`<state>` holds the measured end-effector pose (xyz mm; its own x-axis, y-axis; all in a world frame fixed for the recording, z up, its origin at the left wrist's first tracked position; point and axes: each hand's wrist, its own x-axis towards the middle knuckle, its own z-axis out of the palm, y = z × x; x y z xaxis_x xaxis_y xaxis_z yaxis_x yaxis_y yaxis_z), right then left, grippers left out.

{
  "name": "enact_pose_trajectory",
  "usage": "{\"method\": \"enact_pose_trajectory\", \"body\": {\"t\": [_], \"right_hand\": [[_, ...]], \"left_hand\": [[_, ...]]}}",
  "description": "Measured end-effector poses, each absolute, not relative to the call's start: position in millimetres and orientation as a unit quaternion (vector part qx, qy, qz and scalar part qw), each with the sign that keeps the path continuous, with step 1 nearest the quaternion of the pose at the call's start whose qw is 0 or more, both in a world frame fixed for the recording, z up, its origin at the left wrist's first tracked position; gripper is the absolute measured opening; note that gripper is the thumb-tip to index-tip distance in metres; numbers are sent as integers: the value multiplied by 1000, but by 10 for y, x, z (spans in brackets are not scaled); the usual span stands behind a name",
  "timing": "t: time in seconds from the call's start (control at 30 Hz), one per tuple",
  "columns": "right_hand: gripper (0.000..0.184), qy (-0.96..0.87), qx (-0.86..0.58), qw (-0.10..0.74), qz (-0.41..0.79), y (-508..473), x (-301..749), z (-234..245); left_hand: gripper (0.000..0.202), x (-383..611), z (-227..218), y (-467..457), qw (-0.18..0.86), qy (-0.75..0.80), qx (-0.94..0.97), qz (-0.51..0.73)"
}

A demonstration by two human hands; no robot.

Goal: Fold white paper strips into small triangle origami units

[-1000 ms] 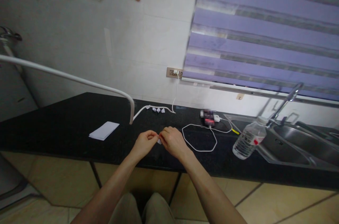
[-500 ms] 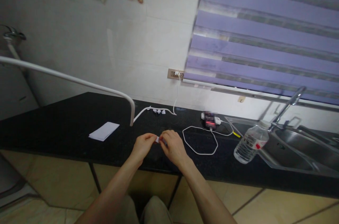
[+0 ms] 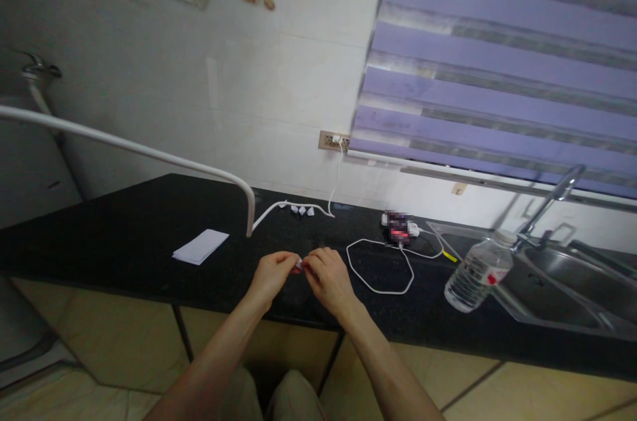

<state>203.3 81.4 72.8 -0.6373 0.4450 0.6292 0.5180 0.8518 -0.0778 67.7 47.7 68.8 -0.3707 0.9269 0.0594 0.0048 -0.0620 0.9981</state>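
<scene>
A small piece of white paper [image 3: 299, 263] is pinched between my two hands over the front part of the black countertop. My left hand [image 3: 273, 276] is closed on it from the left, thumb and index finger together. From the right, my right hand [image 3: 329, 278] grips it too, its fingers curled; they cover most of the paper. Several small folded white paper pieces [image 3: 302, 211] lie in a row near the wall beside the white cable. A stack of white paper sheets [image 3: 201, 247] rests on the counter to the left of my hands.
A white cable [image 3: 124, 146] arches over the left side of the black countertop [image 3: 149, 222]. On the right are a looped charging cable [image 3: 379, 291], a blurred phone-like device [image 3: 398, 230], a water bottle [image 3: 478, 271] and a steel sink [image 3: 562, 285]. A socket [image 3: 333, 140] is on the wall.
My fingers have closed in further around the small paper, so less of it shows. The whole view has shifted slightly; the other things stay in place.
</scene>
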Motion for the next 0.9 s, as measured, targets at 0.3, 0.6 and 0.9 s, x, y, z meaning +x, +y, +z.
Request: {"method": "enact_pose_trajectory", "body": {"t": [0.3, 0.6, 0.9], "right_hand": [[10, -905, -265, 329, -55, 819, 2050, 731], [11, -910, -265, 311, -74, 785, 2046, 752], [16, -909, -258, 316, -80, 776, 2048, 742]], "left_hand": [[13, 658, 770, 458, 353, 588, 470, 555], [11, 658, 732, 483, 358, 594, 435, 574], [10, 677, 700, 498, 371, 564, 416, 609]]}}
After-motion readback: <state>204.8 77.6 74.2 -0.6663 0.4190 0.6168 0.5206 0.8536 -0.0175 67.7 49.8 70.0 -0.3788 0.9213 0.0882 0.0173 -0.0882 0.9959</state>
